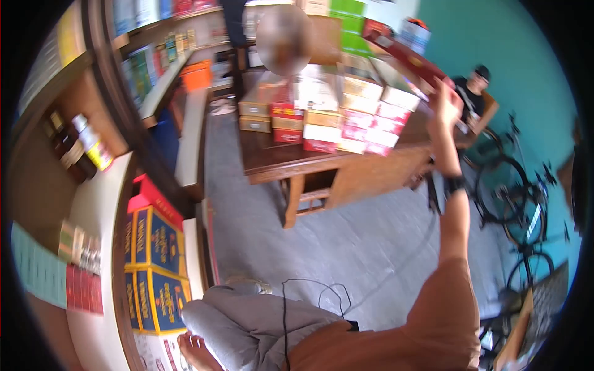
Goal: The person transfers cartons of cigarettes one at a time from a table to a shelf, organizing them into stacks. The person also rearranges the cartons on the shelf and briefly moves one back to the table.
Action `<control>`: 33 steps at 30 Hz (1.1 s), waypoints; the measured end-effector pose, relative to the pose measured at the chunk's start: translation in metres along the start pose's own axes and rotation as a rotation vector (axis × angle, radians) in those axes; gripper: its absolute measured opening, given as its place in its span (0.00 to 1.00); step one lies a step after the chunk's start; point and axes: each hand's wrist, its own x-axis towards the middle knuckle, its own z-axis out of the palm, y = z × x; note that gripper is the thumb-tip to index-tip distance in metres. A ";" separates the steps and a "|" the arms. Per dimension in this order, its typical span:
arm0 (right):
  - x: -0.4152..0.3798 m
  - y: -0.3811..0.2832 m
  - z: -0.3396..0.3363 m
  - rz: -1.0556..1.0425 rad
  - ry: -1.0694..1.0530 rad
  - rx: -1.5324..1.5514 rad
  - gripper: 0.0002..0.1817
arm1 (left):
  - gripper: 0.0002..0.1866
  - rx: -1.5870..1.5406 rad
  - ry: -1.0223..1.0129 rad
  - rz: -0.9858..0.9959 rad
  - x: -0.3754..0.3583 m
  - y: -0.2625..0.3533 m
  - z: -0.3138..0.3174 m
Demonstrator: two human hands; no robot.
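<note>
My right hand (pixel 445 104) is stretched far forward at the upper right, closed around the near end of a long dark red carton (pixel 408 57). The carton slants up and to the left, above the right side of the wooden table. Below it, stacks of red, gold and white cartons (pixel 340 120) stand on the table. My left hand (pixel 197 352) hangs low beside my grey trouser leg, close to a white printed box (pixel 154 349). Its fingers are loosely bent and a little apart, with nothing visible in them.
A dark wooden table (pixel 272 166) stands ahead. Shelves (pixel 124 179) with bottles and packs line the left, above stacked blue-and-yellow boxes (pixel 162 297). A black cable (pixel 284 309) hangs near my lap. A person (pixel 473 93) sits at the right near bicycles (pixel 501 185); another head is blurred beyond the table.
</note>
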 end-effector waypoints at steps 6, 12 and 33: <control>-0.125 -0.055 -0.054 -0.301 -0.309 -0.075 0.21 | 0.03 0.172 -0.030 0.200 -0.022 0.008 0.033; -0.316 -0.052 -0.004 0.328 -0.844 0.636 0.39 | 0.02 0.057 -0.042 0.266 -0.038 0.023 0.031; -0.712 -0.267 0.042 0.028 -1.657 0.953 0.44 | 0.04 -0.213 0.218 0.348 -0.068 0.043 -0.049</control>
